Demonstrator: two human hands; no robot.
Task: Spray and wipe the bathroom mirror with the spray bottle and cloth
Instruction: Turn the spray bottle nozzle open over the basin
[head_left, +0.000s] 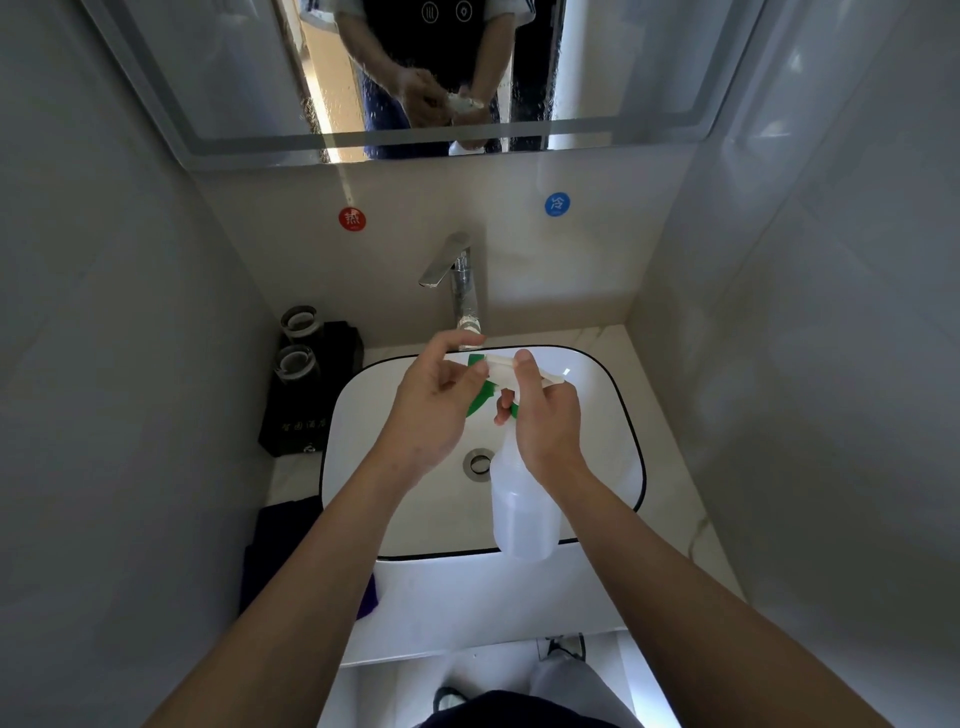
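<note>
I hold a translucent spray bottle (522, 512) with a white head and green trigger over the sink. My right hand (543, 415) grips its neck, one finger at the trigger. My left hand (434, 400) pinches the nozzle end of the white head with its fingertips. The bottle hangs tilted, its nozzle pointing left and away from me. The mirror (218, 78) hangs on the wall above, with droplets on its glass and my hands reflected in it. A dark purple cloth (283, 540) lies on the counter left of the sink, partly behind my left forearm.
A white basin (621, 457) with a black rim and a chrome faucet (460, 280) sits below my hands. Two glasses (298, 338) stand on a black tray at the back left. Tiled walls close in on both sides.
</note>
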